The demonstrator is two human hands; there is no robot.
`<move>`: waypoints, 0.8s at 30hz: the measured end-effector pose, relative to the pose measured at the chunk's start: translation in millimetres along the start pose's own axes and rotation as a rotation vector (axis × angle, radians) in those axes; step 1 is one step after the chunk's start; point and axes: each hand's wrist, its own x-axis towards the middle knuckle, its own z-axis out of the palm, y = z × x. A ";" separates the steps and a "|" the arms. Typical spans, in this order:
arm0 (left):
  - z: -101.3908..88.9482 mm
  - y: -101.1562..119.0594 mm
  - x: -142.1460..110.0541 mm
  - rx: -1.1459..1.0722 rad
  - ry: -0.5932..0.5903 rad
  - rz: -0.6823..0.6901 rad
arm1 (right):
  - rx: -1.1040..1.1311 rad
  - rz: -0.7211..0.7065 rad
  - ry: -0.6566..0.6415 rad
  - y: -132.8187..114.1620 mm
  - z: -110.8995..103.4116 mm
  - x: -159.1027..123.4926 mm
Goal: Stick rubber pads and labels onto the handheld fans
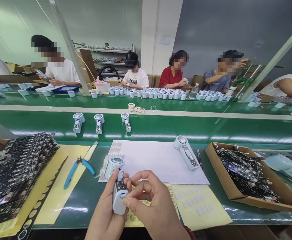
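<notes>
Left hand (107,208) grips a fan (121,184), right hand (152,200) pinches its near end (119,205), and blue pliers (71,174) lie partly on yellow paper (52,196) left of both hands.

It's a factory; workers (137,79) line a bench (106,102); circuit boards (241,170) fill a box (251,201).
</notes>
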 end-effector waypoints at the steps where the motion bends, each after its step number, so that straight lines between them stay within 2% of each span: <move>1: -0.1 0.4 -0.2 0.000 0.004 0.001 | -0.006 0.000 0.006 -0.1 0.2 0.4; 5: -2.6 0.8 1.0 -0.003 0.008 -0.001 | -0.039 0.007 0.011 -2.3 0.2 1.1; 8: -4.9 -2.2 0.9 -0.023 -0.004 -0.021 | -0.100 -0.044 0.037 -1.8 1.6 -3.2; 12: 2.0 -8.4 -6.9 -0.026 0.023 -0.001 | -0.304 -0.289 0.137 5.2 7.5 -12.0; 14: 8.6 -9.7 -11.5 -0.035 0.049 -0.058 | -0.427 -0.416 0.233 9.0 4.7 -11.5; 16: 12.7 -9.4 -13.0 -0.049 0.057 -0.150 | -0.464 -0.418 0.292 10.6 -9.6 -6.5; 18: 11.8 -9.0 -10.2 -0.001 0.035 -0.202 | -0.477 -0.326 0.304 10.4 -36.6 0.5; 20: 6.1 -10.0 -3.9 0.156 -0.004 -0.147 | -0.601 -0.252 0.341 10.8 -70.9 7.8; 22: -1.8 -13.8 3.3 0.381 -0.021 -0.047 | -0.802 -0.217 0.435 14.4 -102.9 14.6; 24: -8.3 -20.3 9.5 0.562 -0.024 0.035 | -0.896 -0.183 0.488 21.7 -124.6 20.6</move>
